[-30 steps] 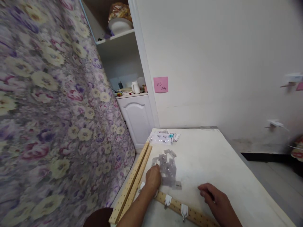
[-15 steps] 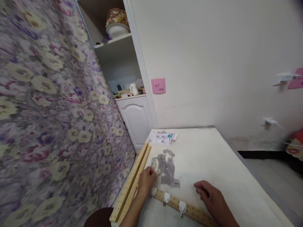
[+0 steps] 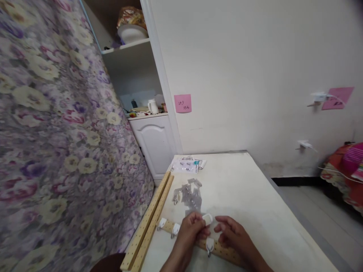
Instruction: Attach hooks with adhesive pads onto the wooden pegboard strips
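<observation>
My left hand (image 3: 189, 233) pinches a white adhesive hook (image 3: 208, 218), its pale backing facing up. Just right of it, my right hand (image 3: 235, 235) has its fingers slightly curled and apart, with nothing visible in them. Below both hands lies a perforated wooden strip (image 3: 220, 250), partly covered by them. Three white hooks with metal loops sit on that strip: one near its left end (image 3: 162, 223), a second hook (image 3: 175, 229) beside my left wrist, and a third hook (image 3: 209, 246) between my hands.
Clear plastic packaging pieces (image 3: 189, 196) lie on the white table (image 3: 235, 185) beyond my hands. A blister pack of hooks (image 3: 184, 165) is at the back. Two long perforated wooden bars (image 3: 150, 223) run along the left edge, beside a floral curtain (image 3: 70, 151).
My left hand has moved right from the packaging pieces to above the strip, now with a white hook in it. My right hand has come closer to it. The view has turned slightly right.
</observation>
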`<move>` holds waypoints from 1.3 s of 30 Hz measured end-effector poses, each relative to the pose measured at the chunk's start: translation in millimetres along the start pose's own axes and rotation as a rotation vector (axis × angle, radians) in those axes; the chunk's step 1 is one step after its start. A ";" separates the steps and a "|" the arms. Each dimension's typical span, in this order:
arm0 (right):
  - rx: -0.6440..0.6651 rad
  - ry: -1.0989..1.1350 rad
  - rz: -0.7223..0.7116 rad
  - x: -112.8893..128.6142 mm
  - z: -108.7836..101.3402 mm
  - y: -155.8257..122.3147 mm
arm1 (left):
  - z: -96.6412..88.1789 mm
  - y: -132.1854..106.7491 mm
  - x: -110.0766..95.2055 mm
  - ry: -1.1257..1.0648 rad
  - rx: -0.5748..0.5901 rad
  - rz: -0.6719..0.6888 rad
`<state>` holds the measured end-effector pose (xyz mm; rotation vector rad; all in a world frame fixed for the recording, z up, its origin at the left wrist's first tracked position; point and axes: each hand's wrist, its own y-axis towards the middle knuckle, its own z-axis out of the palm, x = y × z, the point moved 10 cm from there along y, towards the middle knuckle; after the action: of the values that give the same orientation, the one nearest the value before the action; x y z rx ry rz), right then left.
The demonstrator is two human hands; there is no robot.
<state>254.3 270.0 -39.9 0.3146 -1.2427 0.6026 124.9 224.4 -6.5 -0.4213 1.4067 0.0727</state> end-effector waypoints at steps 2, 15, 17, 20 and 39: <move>-0.009 0.134 0.060 -4.5 1.5 -1.6 | 15.1 -6.9 3.3 -0.060 0.063 -0.021; 0.046 0.291 0.085 -17.3 5.9 -0.2 | 38.1 -23.7 12.5 -0.002 0.191 0.065; 0.043 0.275 0.103 -18.4 7.2 -0.4 | 40.4 -26.8 8.0 0.026 0.223 0.113; 0.046 0.244 0.106 -15.5 9.0 -1.1 | 39.9 -28.5 5.4 0.052 0.233 0.134; 0.129 0.294 0.055 -8.2 15.5 -2.0 | 30.2 -22.2 19.7 -0.019 0.130 0.094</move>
<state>241.7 258.0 -42.7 0.2875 -0.9341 0.7499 163.3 209.8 -17.1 -0.2460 1.4033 0.0616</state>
